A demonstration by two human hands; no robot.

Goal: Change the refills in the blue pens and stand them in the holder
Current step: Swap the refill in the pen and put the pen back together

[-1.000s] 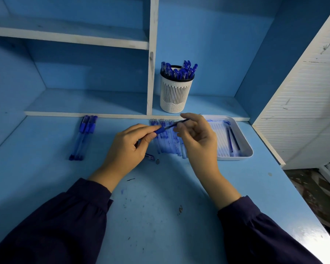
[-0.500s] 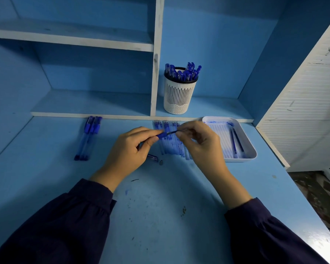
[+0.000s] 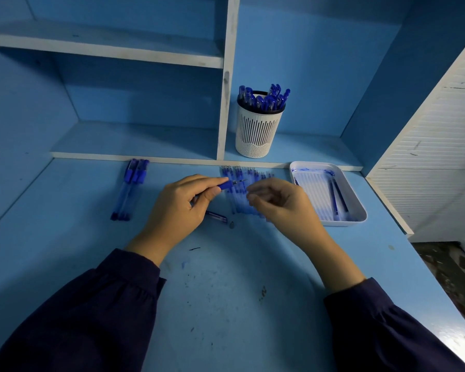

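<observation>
Head camera: a blue pen is gripped in the left hand above the blue desk, pinched at its ribbed grip between thumb and forefinger, its thin tip pointed right; the rest of the barrel is mostly hidden by the hand. The right hand is held just beside that tip without touching it, its fingers loosely curled and blurred; nothing is seen between them. The two hands are kept close but apart.

A row of refills is laid out on the desk behind the hands and partly covered by them; a short blue pen part and a small dark bit are seen lying on the desk below the left hand. Three capped pens are laid side by side well to the left. A white tray is set at the right of the desk, near the right hand; pale refills and two darker ones are held in it. On the low shelf behind, a white slotted holder is stood upright, filled with capped blue pens.
</observation>
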